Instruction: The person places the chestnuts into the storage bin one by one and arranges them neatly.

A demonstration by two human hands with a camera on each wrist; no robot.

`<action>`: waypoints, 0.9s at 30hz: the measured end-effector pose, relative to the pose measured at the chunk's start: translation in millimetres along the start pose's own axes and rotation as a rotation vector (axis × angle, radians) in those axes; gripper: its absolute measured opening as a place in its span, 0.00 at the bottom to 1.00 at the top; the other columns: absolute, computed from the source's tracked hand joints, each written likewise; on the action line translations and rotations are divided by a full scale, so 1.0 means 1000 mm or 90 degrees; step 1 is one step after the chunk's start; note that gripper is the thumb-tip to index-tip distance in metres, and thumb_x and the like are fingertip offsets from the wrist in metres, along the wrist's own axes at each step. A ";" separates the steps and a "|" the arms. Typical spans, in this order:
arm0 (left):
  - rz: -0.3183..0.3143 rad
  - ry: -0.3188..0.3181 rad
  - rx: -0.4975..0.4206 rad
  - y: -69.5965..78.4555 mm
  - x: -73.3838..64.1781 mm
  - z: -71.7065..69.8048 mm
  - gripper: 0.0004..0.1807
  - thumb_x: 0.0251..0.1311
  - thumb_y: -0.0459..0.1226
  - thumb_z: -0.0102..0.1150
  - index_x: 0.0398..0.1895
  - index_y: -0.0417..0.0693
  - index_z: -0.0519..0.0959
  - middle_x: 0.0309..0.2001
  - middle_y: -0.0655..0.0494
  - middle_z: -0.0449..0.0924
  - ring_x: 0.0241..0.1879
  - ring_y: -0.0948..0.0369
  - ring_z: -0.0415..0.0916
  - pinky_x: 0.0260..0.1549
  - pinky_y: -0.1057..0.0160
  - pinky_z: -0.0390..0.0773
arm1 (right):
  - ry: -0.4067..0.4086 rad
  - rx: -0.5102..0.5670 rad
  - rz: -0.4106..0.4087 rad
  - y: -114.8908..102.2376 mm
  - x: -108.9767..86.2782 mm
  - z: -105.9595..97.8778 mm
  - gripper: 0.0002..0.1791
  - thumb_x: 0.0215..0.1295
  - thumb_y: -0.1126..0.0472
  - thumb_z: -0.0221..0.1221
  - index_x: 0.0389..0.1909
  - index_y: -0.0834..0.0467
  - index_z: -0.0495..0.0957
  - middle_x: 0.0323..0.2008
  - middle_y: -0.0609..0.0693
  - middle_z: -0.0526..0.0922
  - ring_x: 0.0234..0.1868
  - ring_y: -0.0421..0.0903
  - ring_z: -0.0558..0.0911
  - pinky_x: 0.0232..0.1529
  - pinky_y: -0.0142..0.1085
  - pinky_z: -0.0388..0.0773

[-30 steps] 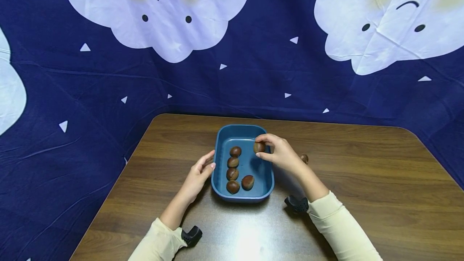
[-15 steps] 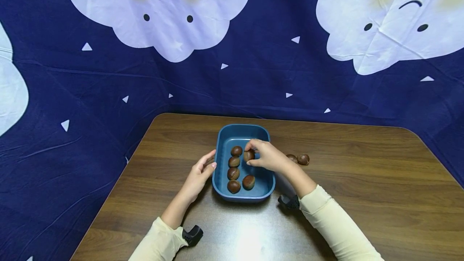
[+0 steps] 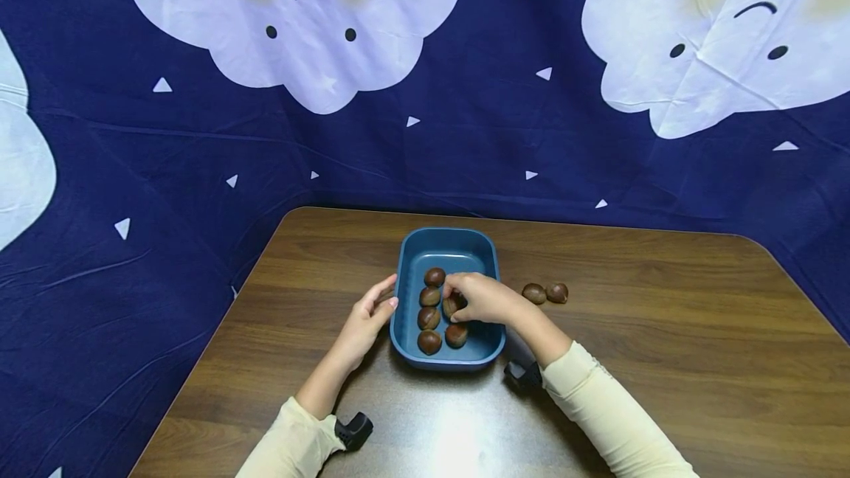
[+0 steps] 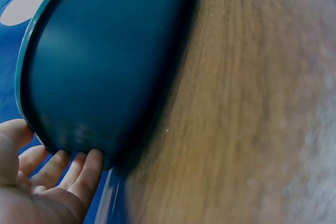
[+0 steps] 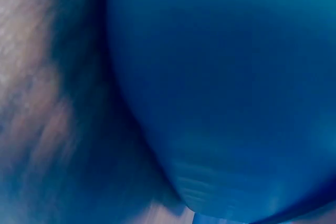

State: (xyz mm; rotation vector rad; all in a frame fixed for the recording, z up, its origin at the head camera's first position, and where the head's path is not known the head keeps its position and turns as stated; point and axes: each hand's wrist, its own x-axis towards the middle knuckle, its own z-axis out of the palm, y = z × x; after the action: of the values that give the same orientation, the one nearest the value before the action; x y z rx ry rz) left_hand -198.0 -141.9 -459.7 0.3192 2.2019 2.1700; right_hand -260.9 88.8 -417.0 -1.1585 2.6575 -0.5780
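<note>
A blue rectangular tub [image 3: 448, 240] stands on the wooden table. Inside it, a column of several chestnuts [image 3: 429, 318] runs along the left side, and one more chestnut [image 3: 456, 335] lies to the right of the column's near end. My right hand [image 3: 488, 299] reaches over the tub's right rim and pinches a chestnut [image 3: 451, 305] between thumb and fingers, just beyond that one. At the tub's left wall, my left hand [image 3: 361, 323] rests its straight fingertips against the outside; the left wrist view shows the fingers [image 4: 89, 177] on the wall. The right wrist view is mostly filled by the tub's side [image 5: 226, 103].
Two chestnuts [image 3: 534, 293] [image 3: 557, 293] lie side by side on the table [image 3: 664, 316] to the right of the tub, close to my right forearm. A dark blue cloth [image 3: 465, 161] with clouds hangs behind the table's far edge.
My right hand has carried its chestnut left and toward me, lower into the tub. The two chestnuts on the table have come out from behind that arm. My left hand has stayed put.
</note>
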 end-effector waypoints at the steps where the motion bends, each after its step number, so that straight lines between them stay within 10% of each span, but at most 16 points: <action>1: 0.001 -0.001 0.000 0.000 0.000 0.000 0.24 0.65 0.34 0.46 0.64 0.41 0.60 0.61 0.40 0.61 0.58 0.47 0.62 0.53 0.54 0.64 | -0.005 0.000 0.002 0.000 0.000 0.000 0.16 0.47 0.61 0.68 0.36 0.53 0.73 0.36 0.43 0.75 0.34 0.41 0.72 0.34 0.34 0.70; 14: -0.011 0.004 0.006 -0.001 0.000 0.000 0.24 0.65 0.34 0.46 0.64 0.42 0.60 0.61 0.41 0.61 0.58 0.48 0.62 0.54 0.54 0.64 | -0.014 -0.027 0.014 0.000 -0.001 0.002 0.13 0.50 0.58 0.66 0.37 0.49 0.74 0.39 0.40 0.75 0.36 0.39 0.73 0.35 0.35 0.71; 27: -0.002 0.003 -0.001 -0.001 0.001 0.001 0.24 0.65 0.33 0.46 0.64 0.42 0.60 0.62 0.42 0.60 0.58 0.49 0.63 0.53 0.54 0.65 | 0.081 0.174 -0.045 0.006 -0.005 0.003 0.16 0.53 0.61 0.63 0.43 0.57 0.74 0.41 0.52 0.79 0.43 0.47 0.77 0.44 0.40 0.73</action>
State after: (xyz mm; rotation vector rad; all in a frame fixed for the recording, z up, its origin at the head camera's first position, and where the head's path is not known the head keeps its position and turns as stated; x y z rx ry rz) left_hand -198.6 -140.8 -460.4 0.3100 2.2022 2.1729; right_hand -261.0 95.2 -422.6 -1.1721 2.5403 -1.0229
